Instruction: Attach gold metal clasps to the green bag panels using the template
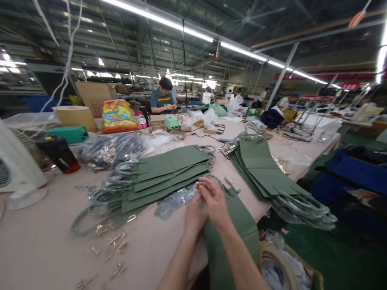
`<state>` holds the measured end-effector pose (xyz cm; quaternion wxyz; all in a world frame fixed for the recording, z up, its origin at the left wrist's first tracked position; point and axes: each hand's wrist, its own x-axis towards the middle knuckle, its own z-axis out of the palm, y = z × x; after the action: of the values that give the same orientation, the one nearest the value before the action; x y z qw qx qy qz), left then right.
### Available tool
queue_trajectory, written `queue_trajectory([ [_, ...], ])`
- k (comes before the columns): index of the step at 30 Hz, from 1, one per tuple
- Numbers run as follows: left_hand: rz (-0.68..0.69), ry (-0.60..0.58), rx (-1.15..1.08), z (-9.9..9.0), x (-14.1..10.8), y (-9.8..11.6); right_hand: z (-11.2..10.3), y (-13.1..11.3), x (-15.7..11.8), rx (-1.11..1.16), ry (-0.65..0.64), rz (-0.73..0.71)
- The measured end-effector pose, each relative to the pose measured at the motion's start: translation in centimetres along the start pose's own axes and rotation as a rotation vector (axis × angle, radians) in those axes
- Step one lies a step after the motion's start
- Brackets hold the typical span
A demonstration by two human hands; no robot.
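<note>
My left hand (196,213) and my right hand (214,200) meet above the table, fingers closed together. Between the fingertips shows a small gold metal fitting (198,186); its exact shape is hard to make out. A green flat bag panel (238,221) lies under my right hand and hangs over the near table edge. To the left is a stack of similar green panels (172,161) with cord-like handles (96,205). Another stack of green panels (263,165) lies to the right. Loose gold metal fittings (116,241) are scattered at the lower left.
A clear plastic bag (175,201) lies beside the left stack. Farther back are a plastic bag of parts (111,149), a black tumbler (59,153), a snack bag (117,117) and a bottle (142,121). A person (163,96) sits across the table. A bin (281,262) stands below the right edge.
</note>
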<state>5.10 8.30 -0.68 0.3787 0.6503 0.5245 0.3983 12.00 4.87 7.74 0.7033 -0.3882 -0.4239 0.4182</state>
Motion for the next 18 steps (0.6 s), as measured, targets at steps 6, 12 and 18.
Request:
queue_trajectory([
  [6, -0.055, 0.112, 0.063, 1.0, -0.6, 1.0, -9.6, 3.3, -1.6, -0.002, 0.182, 0.110],
  [12, 0.013, 0.182, -0.209, 0.2, -2.4, 0.8, -9.2, 5.6, -2.7, -0.294, 0.134, 0.131],
  [18, -0.058, 0.155, -0.511, -0.7, -2.2, -0.4, -8.2, 5.3, -3.3, -0.433, 0.136, 0.040],
])
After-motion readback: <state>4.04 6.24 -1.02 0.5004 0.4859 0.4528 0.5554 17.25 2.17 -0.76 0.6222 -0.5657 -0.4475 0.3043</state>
